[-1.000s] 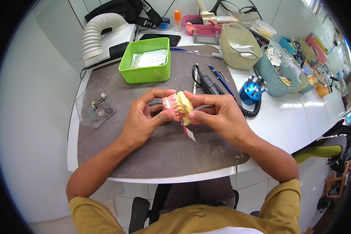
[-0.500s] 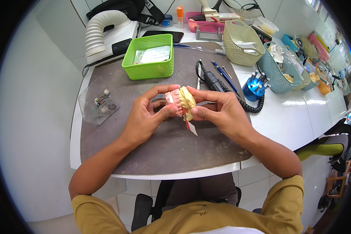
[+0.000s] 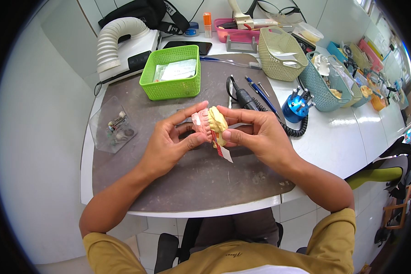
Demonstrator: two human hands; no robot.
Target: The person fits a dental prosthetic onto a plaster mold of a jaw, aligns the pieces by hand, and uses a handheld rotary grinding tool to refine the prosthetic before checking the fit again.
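Note:
Above the dark mat, my left hand (image 3: 169, 137) grips a pink dental model (image 3: 199, 122) between thumb and fingers. A pale yellow dental model (image 3: 218, 119) is pinched in my right hand (image 3: 255, 132). The two models meet along their teeth, tipped on their sides with the biting edges between them. A red and white strip of paper (image 3: 223, 153), likely articulating paper, sticks out from between them toward me. My fingertips hide the outer faces of both models.
A green basket (image 3: 170, 91) with packets stands behind my left hand. Left of it lies a clear tray (image 3: 114, 128) of small parts. A black handpiece (image 3: 246, 98) with coiled cord, pens (image 3: 262, 93) and a blue bur stand (image 3: 297, 108) sit right; a beige basket (image 3: 283, 64) is behind.
The view has shifted slightly. Both hands still hold the models together, and the pair has turned a little, with the paper strip still between them.

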